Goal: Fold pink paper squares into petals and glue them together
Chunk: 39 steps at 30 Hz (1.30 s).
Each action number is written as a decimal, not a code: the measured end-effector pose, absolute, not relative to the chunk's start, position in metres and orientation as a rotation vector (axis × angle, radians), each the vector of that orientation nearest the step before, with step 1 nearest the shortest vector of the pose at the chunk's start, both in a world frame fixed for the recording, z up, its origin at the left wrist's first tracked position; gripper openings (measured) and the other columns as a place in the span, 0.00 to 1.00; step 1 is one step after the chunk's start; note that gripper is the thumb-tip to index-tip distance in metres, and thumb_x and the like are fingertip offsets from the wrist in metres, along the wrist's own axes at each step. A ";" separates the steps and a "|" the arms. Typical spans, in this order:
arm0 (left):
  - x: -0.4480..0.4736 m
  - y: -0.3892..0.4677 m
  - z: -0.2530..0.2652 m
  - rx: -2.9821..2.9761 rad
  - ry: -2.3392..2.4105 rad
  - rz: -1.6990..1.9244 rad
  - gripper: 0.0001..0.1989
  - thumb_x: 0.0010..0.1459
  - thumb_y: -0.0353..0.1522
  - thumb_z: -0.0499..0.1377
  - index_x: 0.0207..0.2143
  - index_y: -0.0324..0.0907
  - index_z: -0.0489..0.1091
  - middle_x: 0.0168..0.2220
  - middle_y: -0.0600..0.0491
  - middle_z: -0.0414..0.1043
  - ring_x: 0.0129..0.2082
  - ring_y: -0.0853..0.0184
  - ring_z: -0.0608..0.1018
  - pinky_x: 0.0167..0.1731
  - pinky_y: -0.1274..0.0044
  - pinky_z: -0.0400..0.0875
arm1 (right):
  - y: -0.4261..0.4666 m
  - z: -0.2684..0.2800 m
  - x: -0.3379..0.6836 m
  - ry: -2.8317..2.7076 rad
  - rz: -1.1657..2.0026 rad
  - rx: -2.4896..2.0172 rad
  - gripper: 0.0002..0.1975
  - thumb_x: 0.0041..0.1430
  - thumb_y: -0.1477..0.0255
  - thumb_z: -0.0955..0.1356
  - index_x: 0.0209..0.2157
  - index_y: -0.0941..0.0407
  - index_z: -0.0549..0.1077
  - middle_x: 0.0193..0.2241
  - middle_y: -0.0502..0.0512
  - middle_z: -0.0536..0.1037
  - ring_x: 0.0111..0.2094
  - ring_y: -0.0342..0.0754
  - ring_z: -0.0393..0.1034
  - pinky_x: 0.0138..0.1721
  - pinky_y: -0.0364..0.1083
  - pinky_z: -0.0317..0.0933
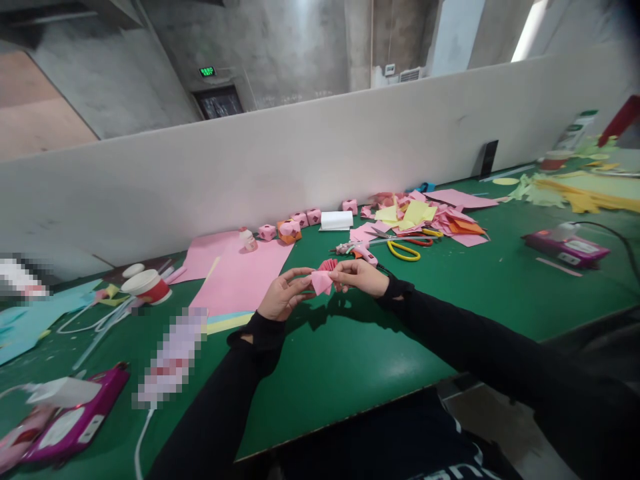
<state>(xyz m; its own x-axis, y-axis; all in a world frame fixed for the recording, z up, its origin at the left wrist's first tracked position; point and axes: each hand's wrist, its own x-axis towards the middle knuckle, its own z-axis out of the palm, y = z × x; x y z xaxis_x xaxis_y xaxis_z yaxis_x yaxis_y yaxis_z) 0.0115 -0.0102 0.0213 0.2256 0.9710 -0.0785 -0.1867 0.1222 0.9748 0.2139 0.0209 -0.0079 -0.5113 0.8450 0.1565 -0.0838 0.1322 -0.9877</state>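
Between my two hands, above the green table (pixel 360 373), is a piece of folded pink paper (pixel 321 283) with a darker pink pleated part (pixel 329 265) behind it. My left hand (pixel 286 293) pinches the paper from the left, thumb in front. From the right, my right hand (pixel 361 277) grips the other side with thumb and forefinger. Whether the two pink parts are joined, I cannot tell. Just beyond my hands lie a pink glue gun (pixel 364 253) and yellow-handled scissors (pixel 404 251).
Large pink sheets (pixel 245 270) lie to the left. Small pink folded paper cubes (pixel 267 232) line the white partition (pixel 280 180). A heap of paper scraps (pixel 417 215) lies at the back right. Paper cup (pixel 149 287) stands left; purple power packs (pixel 570 248) sit at both sides.
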 end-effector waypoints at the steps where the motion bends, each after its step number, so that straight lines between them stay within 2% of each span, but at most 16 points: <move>1: 0.012 -0.010 0.021 1.079 0.946 1.068 0.18 0.39 0.33 0.70 0.35 0.37 0.73 0.30 0.51 0.77 0.30 0.68 0.78 0.30 0.79 0.73 | 0.020 -0.007 0.213 -1.632 1.473 -0.762 0.21 0.46 0.53 0.70 0.25 0.59 0.71 0.20 0.49 0.73 0.21 0.38 0.66 0.23 0.39 0.61; 5: 0.013 -0.011 0.020 1.070 0.939 1.063 0.20 0.39 0.33 0.70 0.37 0.37 0.72 0.32 0.50 0.76 0.31 0.67 0.78 0.31 0.78 0.73 | 0.017 -0.006 0.212 -1.626 1.421 -0.778 0.21 0.46 0.54 0.71 0.24 0.59 0.70 0.20 0.49 0.73 0.21 0.39 0.67 0.23 0.39 0.61; 12: 0.016 -0.011 0.018 1.086 0.999 1.133 0.22 0.37 0.33 0.71 0.37 0.39 0.72 0.29 0.53 0.75 0.29 0.69 0.77 0.29 0.81 0.72 | 0.015 -0.005 0.209 -1.547 1.443 -0.765 0.21 0.46 0.53 0.70 0.25 0.58 0.70 0.21 0.49 0.74 0.22 0.38 0.66 0.22 0.38 0.60; 17: 0.016 -0.011 0.019 1.135 1.006 1.177 0.24 0.38 0.35 0.70 0.40 0.39 0.72 0.27 0.53 0.75 0.29 0.69 0.77 0.28 0.80 0.72 | 0.014 -0.004 0.207 -1.389 1.580 -0.766 0.24 0.44 0.51 0.70 0.33 0.58 0.72 0.26 0.50 0.75 0.25 0.39 0.70 0.22 0.37 0.62; 27: 0.022 -0.013 0.010 1.329 1.087 1.242 0.21 0.37 0.37 0.70 0.35 0.37 0.76 0.29 0.48 0.79 0.27 0.66 0.77 0.28 0.76 0.72 | 0.009 -0.005 0.203 -1.477 1.531 -0.728 0.21 0.41 0.57 0.74 0.30 0.58 0.69 0.26 0.51 0.76 0.28 0.41 0.70 0.24 0.39 0.61; 29: 0.022 -0.012 0.007 1.306 1.088 1.279 0.21 0.36 0.38 0.71 0.34 0.37 0.76 0.29 0.48 0.79 0.27 0.66 0.77 0.28 0.76 0.72 | 0.005 -0.004 0.201 -1.485 1.456 -0.715 0.22 0.40 0.59 0.74 0.33 0.57 0.68 0.30 0.52 0.75 0.30 0.43 0.70 0.27 0.41 0.62; 33: 0.022 -0.011 0.006 1.282 1.065 1.314 0.20 0.35 0.38 0.71 0.32 0.38 0.77 0.28 0.49 0.79 0.26 0.67 0.78 0.28 0.76 0.73 | -0.003 0.000 0.201 -1.568 1.052 -0.710 0.24 0.42 0.63 0.75 0.41 0.55 0.69 0.39 0.55 0.73 0.39 0.46 0.69 0.36 0.44 0.64; 35: 0.022 -0.011 0.006 1.278 1.055 1.312 0.19 0.35 0.38 0.71 0.32 0.38 0.77 0.28 0.49 0.79 0.25 0.67 0.78 0.28 0.76 0.73 | -0.006 0.001 0.201 -1.616 0.924 -0.719 0.23 0.44 0.64 0.74 0.43 0.54 0.69 0.39 0.56 0.73 0.41 0.47 0.69 0.37 0.44 0.63; 39: 0.021 -0.011 0.006 1.288 1.054 1.292 0.18 0.37 0.37 0.71 0.32 0.37 0.76 0.29 0.49 0.79 0.26 0.66 0.78 0.28 0.75 0.74 | -0.006 -0.001 0.203 -1.624 0.907 -0.738 0.26 0.45 0.62 0.74 0.46 0.53 0.68 0.37 0.55 0.73 0.38 0.47 0.69 0.36 0.45 0.63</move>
